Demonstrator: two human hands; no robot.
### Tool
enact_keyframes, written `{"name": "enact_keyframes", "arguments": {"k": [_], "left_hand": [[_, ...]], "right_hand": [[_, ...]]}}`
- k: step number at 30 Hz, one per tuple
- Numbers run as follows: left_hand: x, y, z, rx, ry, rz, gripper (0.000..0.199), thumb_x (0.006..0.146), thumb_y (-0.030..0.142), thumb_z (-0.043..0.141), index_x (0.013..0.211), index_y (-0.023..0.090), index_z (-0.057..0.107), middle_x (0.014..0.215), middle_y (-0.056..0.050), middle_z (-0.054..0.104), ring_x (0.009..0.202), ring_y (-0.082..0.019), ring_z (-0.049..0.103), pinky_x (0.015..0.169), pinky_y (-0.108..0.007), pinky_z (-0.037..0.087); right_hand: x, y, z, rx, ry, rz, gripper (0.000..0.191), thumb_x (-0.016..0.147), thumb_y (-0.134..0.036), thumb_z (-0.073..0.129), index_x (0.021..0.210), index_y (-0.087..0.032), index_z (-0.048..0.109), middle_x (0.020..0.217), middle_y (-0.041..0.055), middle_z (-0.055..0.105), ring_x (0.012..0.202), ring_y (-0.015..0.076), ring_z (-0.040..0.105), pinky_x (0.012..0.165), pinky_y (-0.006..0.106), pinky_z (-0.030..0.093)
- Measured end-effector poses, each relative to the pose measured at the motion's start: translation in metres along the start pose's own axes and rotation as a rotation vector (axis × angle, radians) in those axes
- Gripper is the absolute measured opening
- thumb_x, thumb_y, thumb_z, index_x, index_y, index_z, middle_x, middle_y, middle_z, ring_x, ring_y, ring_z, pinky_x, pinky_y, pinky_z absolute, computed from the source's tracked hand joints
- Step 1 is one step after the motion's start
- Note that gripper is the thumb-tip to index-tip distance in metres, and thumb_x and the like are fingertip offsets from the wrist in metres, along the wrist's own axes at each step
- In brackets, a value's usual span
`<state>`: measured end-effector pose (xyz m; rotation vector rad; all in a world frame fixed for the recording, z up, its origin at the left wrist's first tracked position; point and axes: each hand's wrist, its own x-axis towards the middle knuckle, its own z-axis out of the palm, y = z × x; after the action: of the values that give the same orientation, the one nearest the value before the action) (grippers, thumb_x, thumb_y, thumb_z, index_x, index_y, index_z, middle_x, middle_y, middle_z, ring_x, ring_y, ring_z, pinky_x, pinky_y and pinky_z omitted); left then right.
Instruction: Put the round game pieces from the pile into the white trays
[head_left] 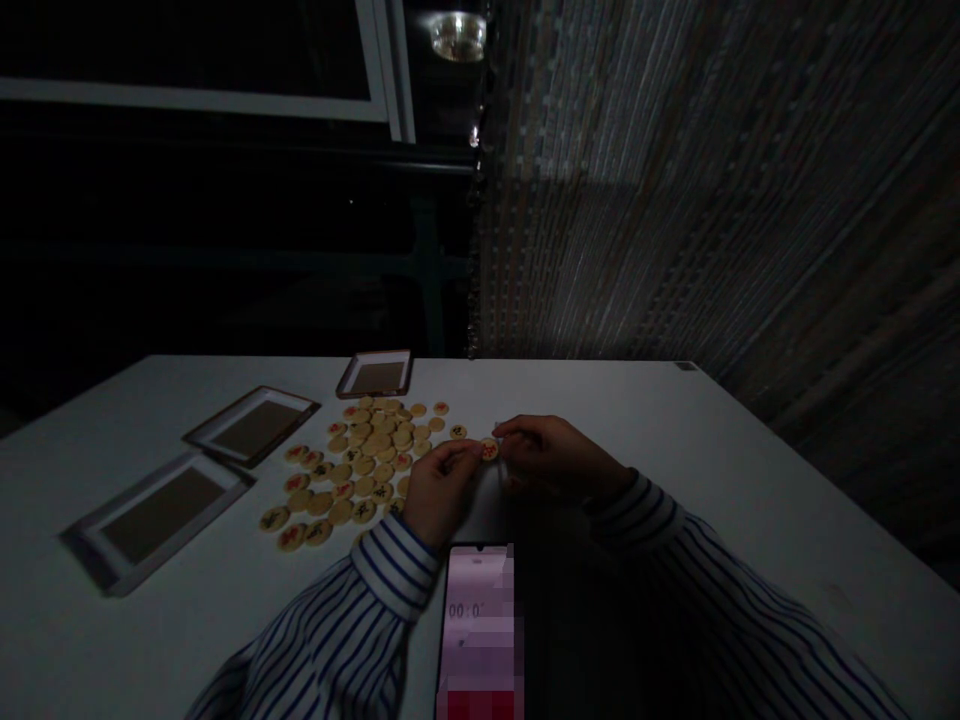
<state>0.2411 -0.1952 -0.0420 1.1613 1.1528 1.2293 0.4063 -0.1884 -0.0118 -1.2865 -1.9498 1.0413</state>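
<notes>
A round wooden Chinese chess piece with a red character is held up over the white table. My left hand pinches it from the left side, fingers closed. My right hand meets its right edge with thumb and fingertips, the other fingers curled in. To the left of my hands spreads a heap of similar pieces, some showing red or black characters and others blank sides. My left hand and sleeve hide part of that heap.
Three shallow rectangular trays lie on the table: one nearest, one behind it, one at the back. A lit phone with timer digits lies before me. Beyond the white table hangs a string curtain.
</notes>
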Motion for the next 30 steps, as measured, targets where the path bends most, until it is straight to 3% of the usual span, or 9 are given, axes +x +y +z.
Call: {"name": "enact_keyframes", "arguments": {"k": [12,30], "left_hand": [[-0.0010,0.0004,0.0023,-0.078,-0.020,-0.021,0.020,0.059,0.029,0.066,0.069,0.013,0.063,0.058,0.000,0.062,0.051,-0.008,0.053,0.047,-0.018,0.037],[0.0015,-0.0061,-0.0014,0.062,-0.066,0.061,0.024,0.064,0.035,0.063,0.074,0.014,0.067,0.069,-0.002,0.065,0.063,-0.012,0.056,0.059,-0.022,0.041]], "right_hand": [[0.0007,0.0007,0.0045,0.114,-0.018,0.011,0.028,0.075,-0.033,0.054,0.096,-0.017,0.052,0.081,0.0040,0.064,0.065,0.0125,0.059,0.053,0.023,0.045],[-0.0005,0.0003,0.0013,-0.074,-0.006,-0.057,0.024,0.076,-0.027,0.052,0.095,-0.016,0.060,0.082,0.0038,0.065,0.072,0.0132,0.059,0.064,0.025,0.044]]}}
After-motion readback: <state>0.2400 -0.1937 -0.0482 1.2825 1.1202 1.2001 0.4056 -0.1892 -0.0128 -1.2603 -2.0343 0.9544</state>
